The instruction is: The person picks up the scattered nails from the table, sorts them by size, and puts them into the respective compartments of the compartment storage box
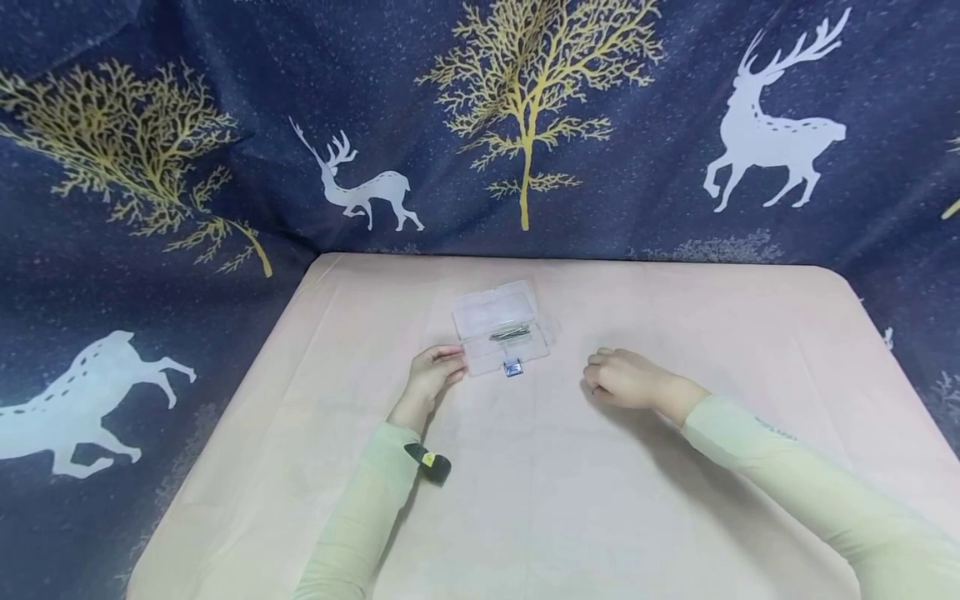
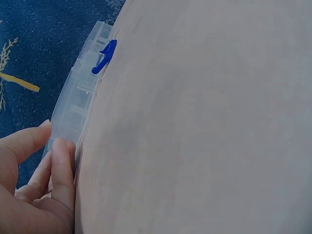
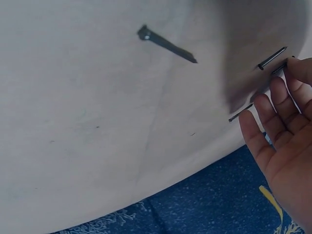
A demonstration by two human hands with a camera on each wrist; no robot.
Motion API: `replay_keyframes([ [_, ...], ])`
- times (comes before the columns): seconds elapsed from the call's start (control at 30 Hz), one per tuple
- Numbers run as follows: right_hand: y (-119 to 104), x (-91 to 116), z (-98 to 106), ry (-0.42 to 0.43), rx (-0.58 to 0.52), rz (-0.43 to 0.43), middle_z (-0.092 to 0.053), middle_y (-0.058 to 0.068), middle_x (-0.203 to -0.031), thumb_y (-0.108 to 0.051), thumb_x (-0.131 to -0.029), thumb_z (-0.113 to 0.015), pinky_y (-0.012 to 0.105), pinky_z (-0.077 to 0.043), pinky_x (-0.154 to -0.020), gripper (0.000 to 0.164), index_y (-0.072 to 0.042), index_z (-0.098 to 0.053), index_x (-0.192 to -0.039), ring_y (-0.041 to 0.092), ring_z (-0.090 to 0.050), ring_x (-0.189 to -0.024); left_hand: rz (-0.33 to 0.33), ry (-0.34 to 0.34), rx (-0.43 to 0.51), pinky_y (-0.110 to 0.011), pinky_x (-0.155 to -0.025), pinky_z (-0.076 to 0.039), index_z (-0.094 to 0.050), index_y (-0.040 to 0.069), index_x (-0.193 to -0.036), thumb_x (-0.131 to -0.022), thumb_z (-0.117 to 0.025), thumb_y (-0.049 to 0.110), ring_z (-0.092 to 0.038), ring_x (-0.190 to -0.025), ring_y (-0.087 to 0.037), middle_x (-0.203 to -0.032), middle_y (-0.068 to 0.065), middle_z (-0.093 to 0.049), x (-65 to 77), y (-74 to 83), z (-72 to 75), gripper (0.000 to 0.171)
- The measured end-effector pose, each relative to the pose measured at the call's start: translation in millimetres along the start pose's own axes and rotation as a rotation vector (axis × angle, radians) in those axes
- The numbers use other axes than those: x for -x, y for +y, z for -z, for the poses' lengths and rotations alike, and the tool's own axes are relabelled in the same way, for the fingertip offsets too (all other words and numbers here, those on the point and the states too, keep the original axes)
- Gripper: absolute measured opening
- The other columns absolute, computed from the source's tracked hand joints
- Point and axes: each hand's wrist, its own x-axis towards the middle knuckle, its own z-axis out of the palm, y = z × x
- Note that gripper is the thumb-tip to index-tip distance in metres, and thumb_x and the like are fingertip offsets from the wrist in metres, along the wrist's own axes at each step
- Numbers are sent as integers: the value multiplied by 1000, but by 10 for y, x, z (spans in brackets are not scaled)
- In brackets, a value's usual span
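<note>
A clear plastic box (image 1: 487, 360) lies with its lid (image 1: 495, 308) folded back and several nails (image 1: 510, 333) inside. Its blue latch (image 1: 513, 367) is at the front edge. My left hand (image 1: 435, 372) grips the box's left end; in the left wrist view the thumb and fingers (image 2: 61, 156) are around the corner. To the right of the box, my right hand (image 1: 622, 379) is low over the table with fingers bent. The right wrist view has a nail (image 3: 280, 67) at the thumb and index fingertips, seemingly pinched. Near it lie another nail (image 3: 272, 58) and a third nail (image 3: 240, 113).
A larger-looking nail (image 3: 168, 46) appears closer to the right wrist camera. The pale tabletop (image 1: 540, 492) spreads around both hands. A dark blue cloth (image 1: 615, 192) with deer and trees hangs behind the far edge. A black strap piece (image 1: 431, 464) sits at the left wrist.
</note>
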Motion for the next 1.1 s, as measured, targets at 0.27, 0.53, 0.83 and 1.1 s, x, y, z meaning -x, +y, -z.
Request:
replay_keyframes([
  [0.27, -22, -14, -27, -7, 69, 12, -41, -9, -65, -2, -75, -68, 23, -41, -57, 21, -13, -51, -68, 8, -36, -66, -3, -1, 9, -14, -65, -59, -60, -9, -113, -83, -62, -8, -64, -68, -5, -104, -16, -68, 18, 6, 0, 29],
  [0.53, -10, -47, -10, -5, 45, 3, -42, -8, -66, -2, -75, -68, 24, -40, -56, 23, -13, -49, -67, 9, -36, -64, -5, 2, 14, -14, -65, -59, -60, -9, -112, -83, -62, -9, -64, -69, -5, -102, -14, -68, 20, 4, 8, 29],
  [0.83, -36, -263, 65, 134, 51, 61, -40, -5, -64, -1, -73, -67, 27, -40, -58, 27, -13, -44, -64, 11, -34, -62, -13, -6, 2, -14, -66, -59, -60, -9, -112, -84, -62, -9, -64, -69, -5, -106, -17, -67, 16, -4, 20, 29],
  [1.1, -108, -545, 168, 171, 44, 35, -45, -2, -66, -1, -72, -67, 31, -42, -61, 23, -11, -48, -66, 15, -40, -65, -20, -14, 9, -15, -65, -59, -59, -10, -113, -84, -61, -8, -64, -68, -5, -110, -22, -65, 4, -8, 28, 29],
])
